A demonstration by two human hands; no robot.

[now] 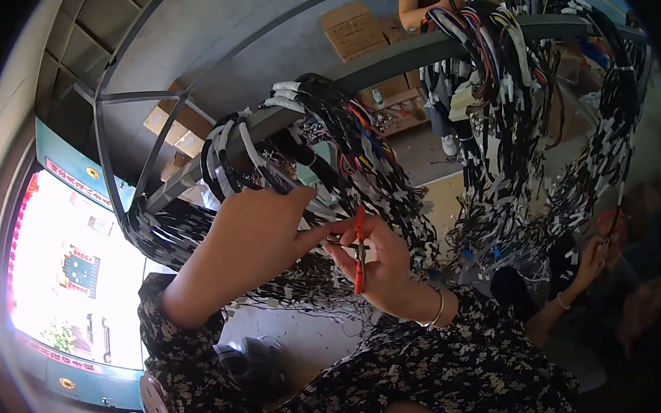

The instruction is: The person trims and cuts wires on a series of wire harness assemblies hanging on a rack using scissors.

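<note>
My right hand (387,274) grips small red-handled scissors (359,273) in front of the hanging wires. The two handles are spread apart, and the metal part points left toward my other hand. My left hand (257,225) is closed, back of the hand facing up, with its thumb close to the blades. What its fingers pinch is too small to make out. Just behind both hands hangs a wire bundle (371,163) of mostly black wires with white sleeves and a few coloured strands, draped over a grey metal rail (389,59).
More wire bundles (502,126) hang farther right along the rail. A co-worker's hand (590,260) is at the right, by a red-handled tool (611,221). Another person's arm (414,15) shows at the back. Cardboard boxes (354,32) stand beyond the rail. A bright doorway (77,267) opens at left.
</note>
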